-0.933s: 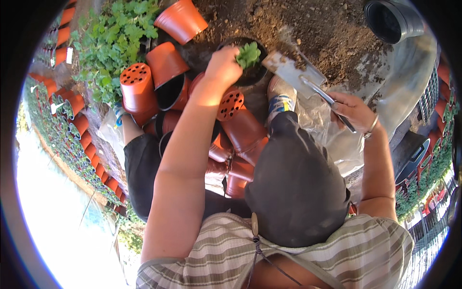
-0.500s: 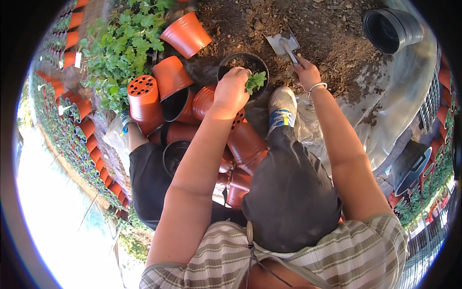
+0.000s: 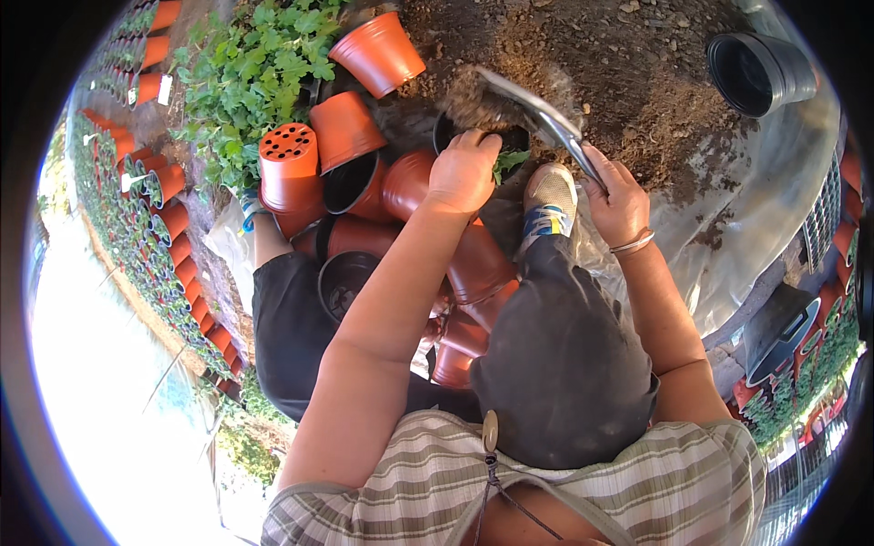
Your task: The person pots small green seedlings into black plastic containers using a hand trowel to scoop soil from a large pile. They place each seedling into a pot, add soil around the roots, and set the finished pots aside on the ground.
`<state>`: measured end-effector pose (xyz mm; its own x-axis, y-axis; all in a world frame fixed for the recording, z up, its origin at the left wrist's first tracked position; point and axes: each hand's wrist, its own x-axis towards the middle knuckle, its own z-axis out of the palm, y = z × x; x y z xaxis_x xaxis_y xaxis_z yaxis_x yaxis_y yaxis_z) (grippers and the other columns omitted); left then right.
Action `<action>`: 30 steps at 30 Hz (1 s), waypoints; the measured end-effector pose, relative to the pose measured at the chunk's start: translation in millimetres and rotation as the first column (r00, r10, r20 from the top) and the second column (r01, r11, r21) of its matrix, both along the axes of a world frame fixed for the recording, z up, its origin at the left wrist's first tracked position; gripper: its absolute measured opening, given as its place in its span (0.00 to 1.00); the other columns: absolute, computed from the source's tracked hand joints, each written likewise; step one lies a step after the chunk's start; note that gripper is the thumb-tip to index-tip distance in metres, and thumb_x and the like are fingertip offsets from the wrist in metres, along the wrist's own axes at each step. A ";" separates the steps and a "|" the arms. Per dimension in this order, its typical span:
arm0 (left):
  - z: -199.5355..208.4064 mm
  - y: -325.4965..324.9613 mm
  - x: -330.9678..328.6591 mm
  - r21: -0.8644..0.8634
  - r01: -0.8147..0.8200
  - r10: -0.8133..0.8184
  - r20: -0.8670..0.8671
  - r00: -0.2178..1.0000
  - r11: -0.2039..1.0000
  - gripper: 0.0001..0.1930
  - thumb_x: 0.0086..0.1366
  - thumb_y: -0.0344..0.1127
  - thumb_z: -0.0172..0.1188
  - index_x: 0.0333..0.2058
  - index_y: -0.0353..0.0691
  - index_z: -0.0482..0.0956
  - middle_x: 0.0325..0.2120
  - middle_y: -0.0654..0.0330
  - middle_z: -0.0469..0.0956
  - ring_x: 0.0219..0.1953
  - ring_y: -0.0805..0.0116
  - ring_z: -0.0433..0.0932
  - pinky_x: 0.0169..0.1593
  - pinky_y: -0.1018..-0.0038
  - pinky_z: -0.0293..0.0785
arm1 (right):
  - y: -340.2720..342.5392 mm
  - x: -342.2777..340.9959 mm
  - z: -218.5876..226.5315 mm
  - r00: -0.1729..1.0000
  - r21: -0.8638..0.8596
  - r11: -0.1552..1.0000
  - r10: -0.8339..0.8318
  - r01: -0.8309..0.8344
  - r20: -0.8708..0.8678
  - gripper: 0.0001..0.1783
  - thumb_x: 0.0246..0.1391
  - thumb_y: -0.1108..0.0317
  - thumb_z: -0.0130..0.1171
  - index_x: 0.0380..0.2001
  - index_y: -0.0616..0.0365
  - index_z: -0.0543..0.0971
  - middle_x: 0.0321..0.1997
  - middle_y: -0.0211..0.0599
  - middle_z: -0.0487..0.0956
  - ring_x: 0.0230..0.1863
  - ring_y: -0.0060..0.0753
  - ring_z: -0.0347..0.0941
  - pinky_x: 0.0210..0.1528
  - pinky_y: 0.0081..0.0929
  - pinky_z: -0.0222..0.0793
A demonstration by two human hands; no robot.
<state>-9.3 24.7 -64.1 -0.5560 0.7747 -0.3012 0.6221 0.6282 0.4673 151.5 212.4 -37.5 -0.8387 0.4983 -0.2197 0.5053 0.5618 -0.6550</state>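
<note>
My left hand [image 3: 464, 173] is closed at the rim of a black pot [image 3: 442, 133], pinching a small leafy seedling [image 3: 510, 164] whose green leaves stick out beside the fingers. The stem and roots are hidden. In my right hand [image 3: 621, 205] is a metal trowel [image 3: 560, 127], gripped by the handle. Its blade is tipped over the pot, and loose soil [image 3: 478, 100], blurred by motion, pours off it toward the pot.
Orange-red pots [image 3: 378, 55] lie heaped left of the pot and between my legs. Leafy plants [image 3: 255, 82] stand at the far left. Bare soil [image 3: 655, 109] spreads beyond, with black nested pots [image 3: 760, 73] on plastic sheeting [image 3: 756, 209] at right. My shoe [image 3: 551, 196] is close to the pot.
The trowel has come up off the ground and swung left over the pot, now shedding soil. My left hand stays at the pot with the seedling. The whole view has shifted slightly.
</note>
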 end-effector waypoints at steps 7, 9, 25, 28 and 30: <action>2.4 -5.9 -2.8 0.106 -0.048 0.046 0.028 0.999 0.993 0.22 0.44 0.22 0.59 0.43 0.41 0.76 0.45 0.54 0.75 0.48 0.52 0.74 0.49 0.64 0.73 | 21.9 7.2 -66.8 0.998 0.123 0.992 0.003 -0.010 0.063 0.22 0.54 0.59 0.57 0.53 0.47 0.74 0.46 0.43 0.78 0.44 0.47 0.76 0.48 0.38 0.70; 0.1 -8.1 -9.6 0.158 -0.095 0.083 0.083 0.993 0.983 0.20 0.46 0.23 0.58 0.42 0.41 0.77 0.43 0.55 0.76 0.46 0.52 0.75 0.48 0.65 0.74 | 3.8 -34.6 -46.6 1.000 -0.034 0.999 -0.005 0.005 0.007 0.23 0.55 0.59 0.56 0.54 0.49 0.72 0.48 0.45 0.77 0.45 0.49 0.75 0.48 0.39 0.70; -7.1 -11.2 -16.2 0.129 -0.145 0.136 0.076 0.988 0.981 0.17 0.46 0.21 0.57 0.38 0.39 0.79 0.42 0.52 0.77 0.43 0.50 0.77 0.46 0.62 0.75 | -28.9 -131.7 -24.0 0.860 -0.258 0.870 0.289 -0.419 -0.420 0.15 0.58 0.62 0.49 0.44 0.56 0.77 0.45 0.45 0.78 0.48 0.49 0.73 0.49 0.40 0.70; -11.6 2.5 -17.3 0.017 -0.127 0.125 0.092 0.988 0.992 0.15 0.47 0.23 0.57 0.37 0.39 0.79 0.40 0.51 0.77 0.43 0.49 0.76 0.46 0.61 0.74 | -30.6 -150.5 -70.7 0.853 -0.278 0.809 0.514 -0.518 -0.093 0.18 0.60 0.55 0.47 0.44 0.54 0.78 0.42 0.47 0.79 0.45 0.51 0.75 0.49 0.41 0.69; -6.7 -0.1 -21.0 0.096 -0.173 0.158 0.145 0.977 0.980 0.15 0.48 0.24 0.57 0.37 0.40 0.80 0.37 0.51 0.77 0.42 0.48 0.76 0.45 0.60 0.74 | -28.5 -156.3 -71.2 0.888 -0.388 0.807 0.455 -0.445 -0.073 0.17 0.59 0.58 0.46 0.42 0.55 0.79 0.41 0.49 0.79 0.45 0.52 0.75 0.49 0.41 0.70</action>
<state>-30.3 24.7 -70.8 -0.6389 0.7071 -0.3030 0.4397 0.6589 0.6103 -4.8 183.9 -108.7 -0.9404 -0.0621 -0.3343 0.2755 0.4367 -0.8564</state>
